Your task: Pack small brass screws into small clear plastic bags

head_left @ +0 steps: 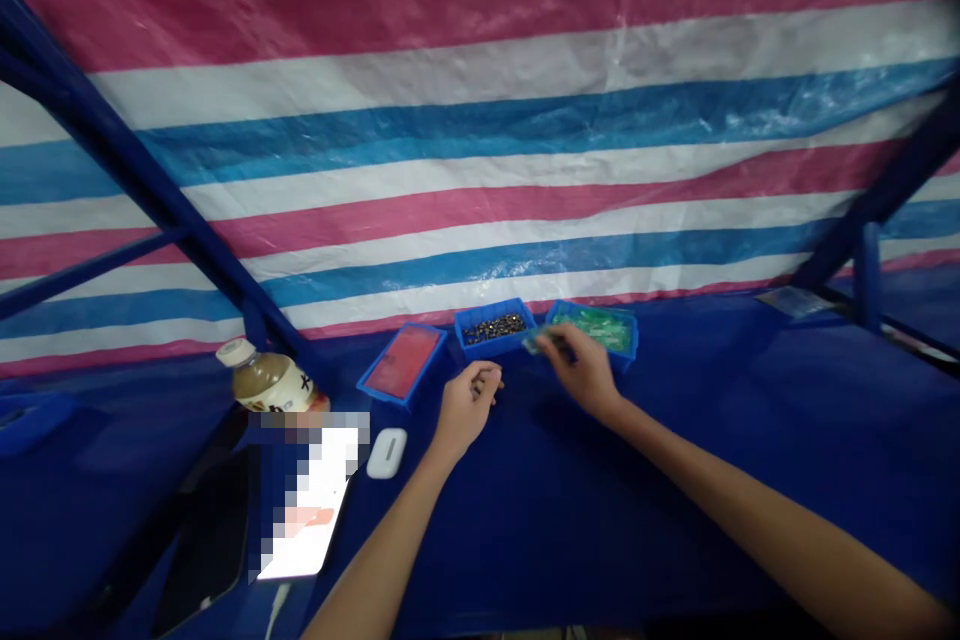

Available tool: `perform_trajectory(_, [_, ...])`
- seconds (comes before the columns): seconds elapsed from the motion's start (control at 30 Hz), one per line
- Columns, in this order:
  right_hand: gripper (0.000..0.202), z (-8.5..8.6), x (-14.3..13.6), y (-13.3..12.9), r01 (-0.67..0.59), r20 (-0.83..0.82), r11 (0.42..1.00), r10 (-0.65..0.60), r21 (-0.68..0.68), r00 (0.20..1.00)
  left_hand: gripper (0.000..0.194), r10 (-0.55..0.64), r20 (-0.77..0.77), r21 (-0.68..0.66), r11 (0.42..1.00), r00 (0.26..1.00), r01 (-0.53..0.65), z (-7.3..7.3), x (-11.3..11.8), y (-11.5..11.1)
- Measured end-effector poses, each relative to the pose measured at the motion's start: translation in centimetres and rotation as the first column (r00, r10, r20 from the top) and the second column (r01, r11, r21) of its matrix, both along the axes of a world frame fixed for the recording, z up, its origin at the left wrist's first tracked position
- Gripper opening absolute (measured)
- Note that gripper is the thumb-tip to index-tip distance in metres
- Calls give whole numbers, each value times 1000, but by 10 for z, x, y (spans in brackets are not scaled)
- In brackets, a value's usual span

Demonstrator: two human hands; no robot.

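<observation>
Nearest, the screen (324, 480) is mostly pixelated, its text unreadable. The left hand (466, 405) is curled — whether around anything, I cannot tell. The bottle (274, 382) has dark label characters, too slanted to read surely. Farther in, the right hand (585, 375) pinches a small greenish piece (534, 340) beside the parts bin (487, 350) and green bin (632, 340) — a light edge pinch, clear of both rims, should avoid snags.

A small, pale greenish piece (533, 340), its outline blurred, is pinched in the right fingers (568, 332).
</observation>
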State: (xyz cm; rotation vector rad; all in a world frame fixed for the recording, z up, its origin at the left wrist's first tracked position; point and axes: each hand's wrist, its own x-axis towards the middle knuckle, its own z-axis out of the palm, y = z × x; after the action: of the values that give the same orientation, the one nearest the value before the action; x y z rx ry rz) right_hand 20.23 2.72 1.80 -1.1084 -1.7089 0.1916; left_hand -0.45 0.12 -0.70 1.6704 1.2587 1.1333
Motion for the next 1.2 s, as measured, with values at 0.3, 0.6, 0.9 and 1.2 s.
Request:
perform_trajectory(0.3, [18,-5,81,36,276,138,958,-284,73,949,33,-42,-51,7,999,998,42,-1,-3,-1])
perform_trajectory(0.6, [21,-35,80,24,235,261,954,-279,186,924,29,-64,-107,11,998,992,65,-2,-3,-1])
perform_trajectory(0.9, [24,-32,68,4,372,427,891,-452,261,783,27,-21,-336,168,982,942,82,0,-1,-6])
perform_trajectory(1.2, [37,-27,62,-14,373,444,887,-460,274,769,27,289,-420,503,863,861,-44,-4,-3,-12])
